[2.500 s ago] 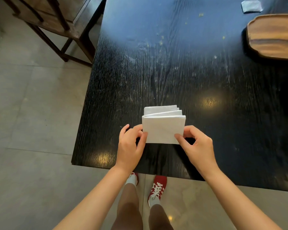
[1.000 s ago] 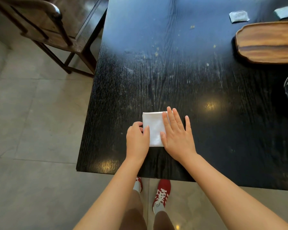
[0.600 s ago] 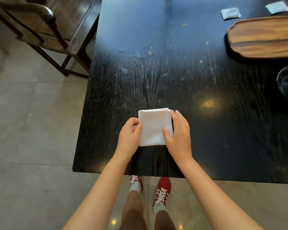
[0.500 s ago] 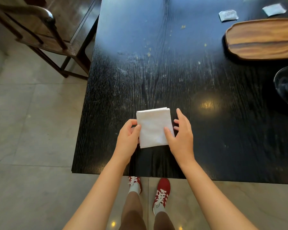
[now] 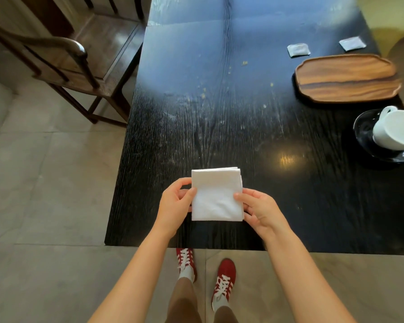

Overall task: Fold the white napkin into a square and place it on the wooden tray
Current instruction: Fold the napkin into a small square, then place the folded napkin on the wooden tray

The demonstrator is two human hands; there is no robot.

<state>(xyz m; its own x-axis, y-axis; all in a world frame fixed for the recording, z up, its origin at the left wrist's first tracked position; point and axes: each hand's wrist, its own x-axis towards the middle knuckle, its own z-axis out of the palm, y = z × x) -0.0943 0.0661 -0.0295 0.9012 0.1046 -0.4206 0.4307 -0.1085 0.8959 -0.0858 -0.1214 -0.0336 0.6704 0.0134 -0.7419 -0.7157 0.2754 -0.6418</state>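
The white napkin (image 5: 216, 194) is folded into a near-square stack and sits near the front edge of the black table (image 5: 219, 101). My left hand (image 5: 175, 206) pinches its left edge between thumb and fingers. My right hand (image 5: 260, 209) pinches its right edge, thumb on top. The napkin looks slightly raised off the table. The wooden tray (image 5: 346, 78) lies bare at the far right of the table, well away from both hands.
A white cup (image 5: 394, 128) lies tilted on a dark saucer (image 5: 364, 136) at the right edge, just in front of the tray. Two small grey packets (image 5: 297, 50) (image 5: 352, 43) lie behind the tray. A wooden chair (image 5: 79, 61) stands left of the table.
The napkin was folded smaller and pressed flat under my right palm. Now both hands pinch its side edges. The view has tilted up, showing the cup and the whole tray.
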